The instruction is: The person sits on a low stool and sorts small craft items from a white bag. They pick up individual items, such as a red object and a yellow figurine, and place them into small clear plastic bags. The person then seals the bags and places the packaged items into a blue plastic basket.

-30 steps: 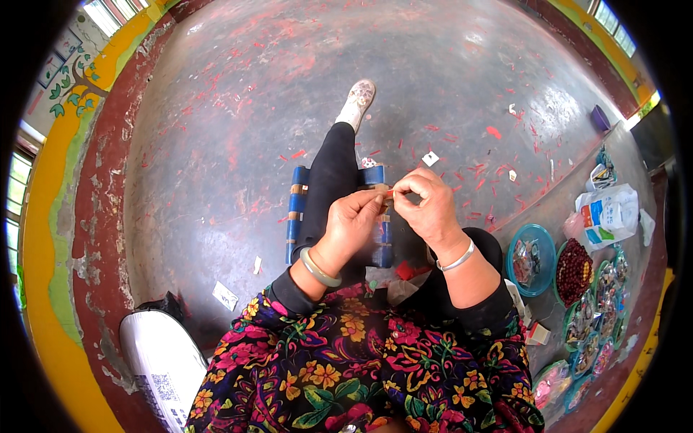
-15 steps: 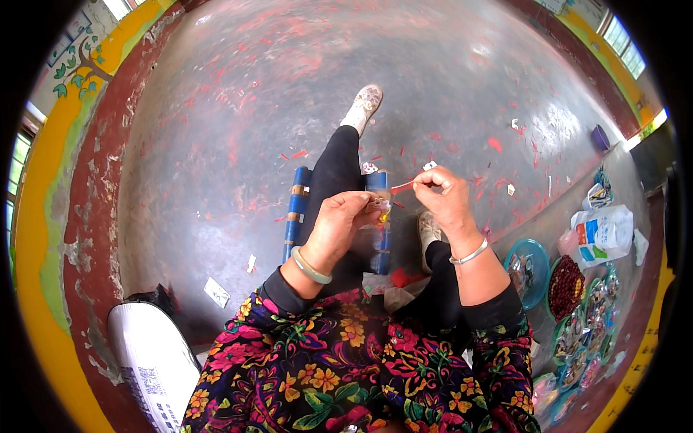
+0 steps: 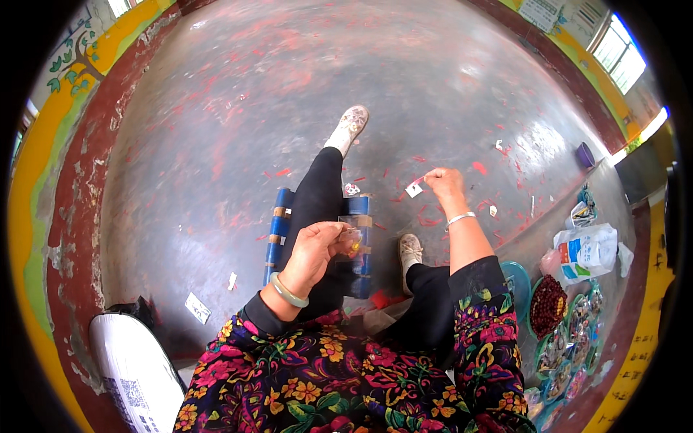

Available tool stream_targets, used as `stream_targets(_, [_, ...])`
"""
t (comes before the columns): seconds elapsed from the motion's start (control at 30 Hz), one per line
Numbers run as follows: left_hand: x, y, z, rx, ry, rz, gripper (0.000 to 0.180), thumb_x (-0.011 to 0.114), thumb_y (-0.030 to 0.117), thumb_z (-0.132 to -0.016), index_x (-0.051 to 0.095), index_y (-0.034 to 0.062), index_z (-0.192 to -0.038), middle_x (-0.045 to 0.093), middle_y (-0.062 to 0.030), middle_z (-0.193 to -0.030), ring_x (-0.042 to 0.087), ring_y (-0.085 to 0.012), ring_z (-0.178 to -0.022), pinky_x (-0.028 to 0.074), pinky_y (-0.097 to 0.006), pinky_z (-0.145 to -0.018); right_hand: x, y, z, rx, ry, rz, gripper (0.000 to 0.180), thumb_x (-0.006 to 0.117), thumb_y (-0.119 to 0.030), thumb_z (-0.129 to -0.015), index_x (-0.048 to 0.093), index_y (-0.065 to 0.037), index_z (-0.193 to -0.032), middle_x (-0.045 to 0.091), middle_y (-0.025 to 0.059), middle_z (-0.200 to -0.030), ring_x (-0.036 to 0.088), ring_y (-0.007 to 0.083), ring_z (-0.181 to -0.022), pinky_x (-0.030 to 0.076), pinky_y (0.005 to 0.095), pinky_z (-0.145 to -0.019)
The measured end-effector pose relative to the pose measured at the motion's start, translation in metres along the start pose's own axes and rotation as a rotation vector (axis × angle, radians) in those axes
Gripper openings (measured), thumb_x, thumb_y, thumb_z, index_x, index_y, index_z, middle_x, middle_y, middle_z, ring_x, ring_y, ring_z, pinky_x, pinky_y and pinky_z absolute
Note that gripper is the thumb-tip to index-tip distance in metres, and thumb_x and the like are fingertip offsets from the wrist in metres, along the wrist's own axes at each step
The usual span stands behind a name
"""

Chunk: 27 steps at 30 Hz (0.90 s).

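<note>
My left hand [image 3: 312, 251], with a pale bangle at the wrist, is closed in a pinch on a small clear plastic bag [image 3: 355, 242]. Something yellow shows inside the bag, which hangs above the blue tube frame [image 3: 356, 209] between my legs. My right hand [image 3: 446, 186], wearing a silver bracelet, is held farther out to the right, its fingers pinched together. Whatever is in those fingers is too small to make out. Just left of them a white card [image 3: 413, 189] appears to lie on the floor, near a thin red streak.
Red scraps are strewn over the grey floor [image 3: 238, 144]. At the right stand a blue basin [image 3: 517, 278], a basket of dark red beads [image 3: 548, 307], several small trays of little items [image 3: 577, 325] and a white plastic bag [image 3: 587, 252]. A white sack [image 3: 137, 353] lies lower left.
My right hand has moved away from the left, outward and forward, with the red strip no longer stretched between them. My left hand keeps the small bag. The whole view has shifted slightly.
</note>
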<state>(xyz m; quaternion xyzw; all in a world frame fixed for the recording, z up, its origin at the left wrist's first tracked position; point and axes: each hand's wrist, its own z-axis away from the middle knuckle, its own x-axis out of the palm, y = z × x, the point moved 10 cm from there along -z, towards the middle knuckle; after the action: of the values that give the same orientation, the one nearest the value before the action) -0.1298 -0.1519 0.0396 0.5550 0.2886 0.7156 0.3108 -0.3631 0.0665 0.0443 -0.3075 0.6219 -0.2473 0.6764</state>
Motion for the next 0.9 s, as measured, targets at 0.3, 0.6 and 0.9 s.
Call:
stream_targets(0.3, [0.006, -0.012, -0.001, -0.047, 0.028, -0.04, 0.024, 0.047, 0.014, -0.094, 0.061, -0.0048, -0.097, 0.066, -0.0166, -0.093, 0.066, -0.0215, -0.083, 0.054, -0.034, -0.073, -0.012, 0.041, -0.017, -0.007, 0.094, 0.057, 0.009, 0.068, -0.014, -0.073, 0.071, -0.011, -0.081, 0.066, 0.0066, -0.074, 0.062, 0.0185, -0.072, 0.047, 0.0331, -0.066])
stream_targets(0.6, [0.01, -0.009, 0.004, -0.033, 0.025, -0.044, 0.024, 0.047, 0.014, -0.094, 0.061, -0.0049, -0.097, 0.066, -0.0156, -0.092, 0.065, -0.0209, -0.08, 0.054, -0.034, -0.072, -0.009, 0.056, -0.017, 0.087, -0.004, -0.022, 0.019, 0.067, -0.023, -0.077, 0.069, -0.008, -0.089, 0.067, 0.0097, -0.085, 0.062, 0.0184, -0.081, 0.047, 0.0315, -0.073])
stream_targets(0.9, [0.019, -0.012, 0.01, -0.06, -0.007, -0.056, 0.025, 0.047, 0.015, -0.094, 0.062, -0.0051, -0.096, 0.066, -0.0159, -0.093, 0.065, -0.022, -0.081, 0.054, -0.033, -0.071, -0.014, 0.049, -0.013, 0.065, -0.018, -0.091, 0.056, 0.056, -0.055, -0.079, 0.067, -0.005, -0.1, 0.065, 0.018, -0.1, 0.06, 0.0308, -0.1, 0.044, 0.0386, -0.085])
